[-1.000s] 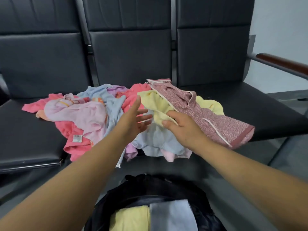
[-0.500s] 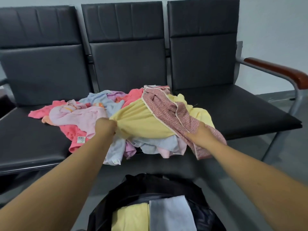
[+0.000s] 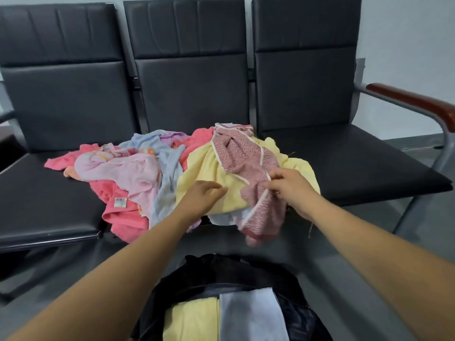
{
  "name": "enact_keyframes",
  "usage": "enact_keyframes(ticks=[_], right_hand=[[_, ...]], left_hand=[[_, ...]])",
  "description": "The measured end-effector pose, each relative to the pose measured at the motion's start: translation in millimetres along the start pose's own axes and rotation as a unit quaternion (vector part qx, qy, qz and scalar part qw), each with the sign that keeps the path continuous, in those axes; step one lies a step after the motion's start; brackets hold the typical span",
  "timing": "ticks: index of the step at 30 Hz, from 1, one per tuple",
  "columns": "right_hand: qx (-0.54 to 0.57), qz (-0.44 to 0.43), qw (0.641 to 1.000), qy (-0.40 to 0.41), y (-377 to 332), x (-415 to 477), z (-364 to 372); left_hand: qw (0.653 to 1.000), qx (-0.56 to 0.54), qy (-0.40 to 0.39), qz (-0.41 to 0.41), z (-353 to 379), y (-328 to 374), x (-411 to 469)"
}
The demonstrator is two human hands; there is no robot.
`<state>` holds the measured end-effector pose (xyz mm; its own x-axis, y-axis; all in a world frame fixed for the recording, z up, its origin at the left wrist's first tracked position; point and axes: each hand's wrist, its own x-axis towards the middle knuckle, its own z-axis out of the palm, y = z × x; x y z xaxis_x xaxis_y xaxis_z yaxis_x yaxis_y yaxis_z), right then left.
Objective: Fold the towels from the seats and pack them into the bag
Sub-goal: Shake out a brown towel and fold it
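Observation:
A heap of crumpled towels lies across the left and middle seats. On top are a yellow towel and a speckled dark-pink towel with white trim. My right hand pinches the white-trimmed edge of the speckled towel, whose lower end hangs over the seat front. My left hand rests on the yellow towel with fingers stretched toward the right hand. An open black bag stands on the floor below my arms, holding a folded yellow towel and a folded pale blue towel.
The left part of the heap holds a coral towel with a label, a light pink towel and a pale blue towel. The right black seat has a brown armrest on a metal frame.
My left hand has let go of the yellow towel's corner and moved right onto it. My right hand has shifted up onto the speckled towel's trimmed edge. The view has tilted slightly.

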<state>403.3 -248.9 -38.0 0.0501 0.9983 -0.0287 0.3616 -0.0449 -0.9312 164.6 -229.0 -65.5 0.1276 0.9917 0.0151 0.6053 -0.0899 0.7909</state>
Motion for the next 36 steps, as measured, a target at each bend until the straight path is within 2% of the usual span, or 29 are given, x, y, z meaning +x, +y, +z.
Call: enact_keyframes(ticks=[1, 2, 3, 4, 6, 12, 15, 17, 19, 21, 22, 24, 25, 26, 28, 30, 32, 34, 36], right_hand=[[0.036, -0.010, 0.999, -0.019, -18.3, -8.5, -0.3], [0.066, -0.018, 0.997, -0.033, -36.9, -16.5, 0.9], [0.091, -0.024, 0.995, -0.036, -54.5, -23.8, 2.2], [0.109, -0.029, 0.993, -0.032, -71.8, -31.5, 3.4], [0.126, -0.034, 0.991, -0.013, -101.3, -46.7, 5.7], [0.133, -0.090, 0.987, -0.017, -173.5, -93.8, 6.0], [0.183, -0.099, 0.976, -0.071, -205.5, -106.6, 1.2], [0.217, -0.086, 0.967, -0.104, -219.7, -109.4, -1.9], [0.220, -0.056, 0.970, -0.091, -227.8, -109.7, -8.3], [0.132, -0.019, 0.989, -0.067, -229.2, -111.5, -18.8], [0.026, -0.011, 0.997, -0.074, -227.5, -113.0, -24.3], [-0.198, -0.033, 0.974, -0.108, -227.7, -119.9, -28.1], [-0.246, -0.071, 0.960, -0.115, -230.3, -123.8, -25.7], [-0.240, -0.121, 0.955, -0.122, -235.5, -129.9, -19.8], [-0.136, -0.197, 0.954, -0.178, -249.7, -140.0, -4.6], [-0.065, -0.195, 0.942, -0.266, -261.3, -145.2, 10.7], [-0.055, -0.189, 0.930, -0.309, -270.1, -151.9, 20.4], [-0.019, -0.211, 0.929, -0.303, -279.4, -156.9, 23.5], [0.084, -0.240, 0.930, -0.266, -292.9, -159.7, 21.7]], left_hand=[[0.988, -0.146, -0.042, -0.006, -3.7, 12.6, -6.5], [0.958, -0.267, -0.103, -0.013, -8.5, 24.8, -13.3], [0.929, -0.336, -0.156, -0.005, -14.0, 36.0, -20.3], [0.912, -0.363, -0.190, 0.009, -20.7, 47.7, -28.9], [0.909, -0.363, -0.201, 0.033, -33.6, 64.7, -43.3], [0.920, -0.364, -0.112, 0.097, -111.5, 108.4, -74.9], [0.925, -0.356, -0.070, 0.115, -155.4, 137.4, -91.7], [0.938, -0.327, -0.015, 0.119, -178.8, 151.6, -100.5], [0.944, -0.307, 0.062, 0.104, -201.7, 157.7, -105.5], [0.953, -0.253, 0.134, 0.095, -226.6, 157.0, -111.5], [0.964, -0.201, 0.144, 0.100, -238.0, 155.8, -116.4], [0.984, -0.090, 0.089, 0.129, -252.9, 156.7, -129.0], [0.988, -0.042, 0.035, 0.145, -254.9, 161.1, -137.0], [0.986, -0.002, -0.021, 0.164, -254.2, 167.8, -145.0], [0.974, 0.020, -0.100, 0.203, -249.0, 180.9, -154.0], [0.965, -0.045, -0.128, 0.224, -246.6, 188.7, -158.4], [0.955, -0.143, -0.147, 0.216, -250.4, 189.0, -160.3], [0.947, -0.182, -0.189, 0.187, -256.8, 181.7, -162.3], [0.948, -0.140, -0.249, 0.139, -260.0, 170.7, -164.8]])
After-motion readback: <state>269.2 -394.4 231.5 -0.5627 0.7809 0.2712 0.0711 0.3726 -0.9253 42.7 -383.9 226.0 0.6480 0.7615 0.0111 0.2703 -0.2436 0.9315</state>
